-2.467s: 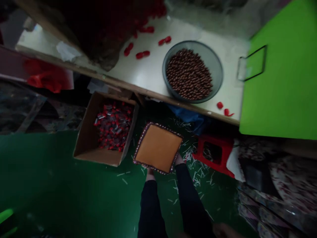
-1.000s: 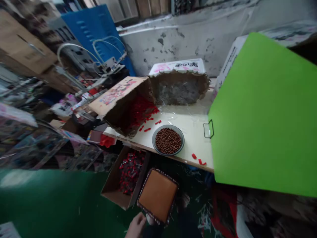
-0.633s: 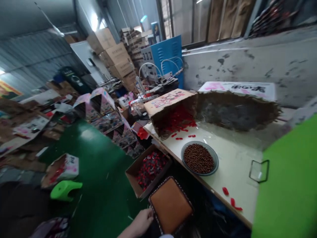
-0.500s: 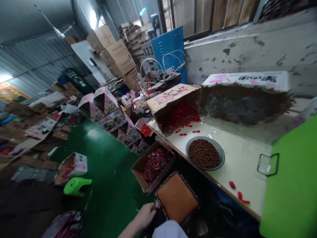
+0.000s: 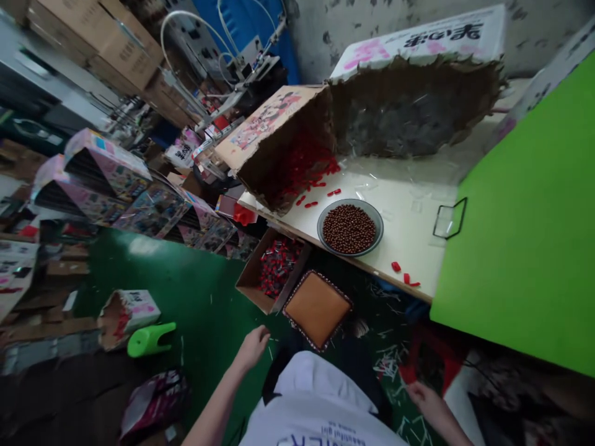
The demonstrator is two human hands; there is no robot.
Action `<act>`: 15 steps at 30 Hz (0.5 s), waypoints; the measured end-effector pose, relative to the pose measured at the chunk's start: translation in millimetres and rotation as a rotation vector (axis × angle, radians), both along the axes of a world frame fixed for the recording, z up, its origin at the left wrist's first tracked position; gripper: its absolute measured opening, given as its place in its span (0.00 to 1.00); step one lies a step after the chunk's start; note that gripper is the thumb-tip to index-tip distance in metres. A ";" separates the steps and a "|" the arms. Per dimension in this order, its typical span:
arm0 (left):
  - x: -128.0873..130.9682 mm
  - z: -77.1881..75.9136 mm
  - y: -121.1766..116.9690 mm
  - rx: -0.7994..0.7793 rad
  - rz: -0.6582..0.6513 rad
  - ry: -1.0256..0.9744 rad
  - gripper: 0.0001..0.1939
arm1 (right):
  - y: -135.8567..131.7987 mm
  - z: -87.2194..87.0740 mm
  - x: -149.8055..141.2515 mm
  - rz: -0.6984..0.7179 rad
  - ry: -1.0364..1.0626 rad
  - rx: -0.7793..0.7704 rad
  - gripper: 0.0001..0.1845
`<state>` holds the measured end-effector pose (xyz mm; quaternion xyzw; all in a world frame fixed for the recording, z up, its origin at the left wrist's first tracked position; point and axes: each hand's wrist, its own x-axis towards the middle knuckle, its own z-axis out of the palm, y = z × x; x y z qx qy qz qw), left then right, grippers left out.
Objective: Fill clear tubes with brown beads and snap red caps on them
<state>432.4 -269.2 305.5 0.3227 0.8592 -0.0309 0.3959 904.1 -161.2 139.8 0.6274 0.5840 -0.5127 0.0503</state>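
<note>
My left hand (image 5: 255,345) hangs over the green floor, left of my legs, with its fingers loosely curled and nothing visible in them. The brown square cushioned stool (image 5: 318,310) is the nearest thing in front of it. My right hand (image 5: 425,397) is low at the right, its fingers curled together beside a red plastic stool (image 5: 450,376). Whether the fingers touch that stool, or hold anything, I cannot tell. On the white worktable (image 5: 413,244) stands a grey bowl (image 5: 320,230) full of small brown balls. Several red plastic pieces (image 5: 406,277) lie near its front edge.
An open carton (image 5: 274,118) spills red pieces; a torn carton (image 5: 455,40) behind holds clear plastic parts. A box of red and dark pieces (image 5: 250,286) sits on the floor. A green panel (image 5: 525,248) borders the table at right. A green stool (image 5: 151,339) stands left.
My view has swung down and to the right. My right hand and shirt front have come into sight. My left hand now appears farther left of the brown stool.
</note>
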 end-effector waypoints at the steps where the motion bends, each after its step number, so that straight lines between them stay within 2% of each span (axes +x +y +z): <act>1: 9.3 -5.7 -2.5 -0.007 0.008 -0.010 0.13 | 2.9 -2.1 5.5 0.009 0.006 -0.064 0.12; 3: 29.7 -18.7 -9.2 -0.032 0.014 -0.041 0.12 | 9.1 -6.5 16.3 0.012 0.002 -0.149 0.11; 8: 69.9 -43.0 -25.8 -0.114 0.008 -0.138 0.09 | 15.2 -16.9 31.6 -0.048 -0.023 -0.211 0.12; 11: 76.4 -46.6 -29.6 -0.129 0.012 -0.149 0.09 | 13.1 -18.0 32.4 -0.084 -0.026 -0.229 0.11; 15: 72.4 -44.4 -29.7 -0.111 0.037 -0.125 0.10 | 11.8 -13.5 29.1 -0.110 -0.027 -0.223 0.09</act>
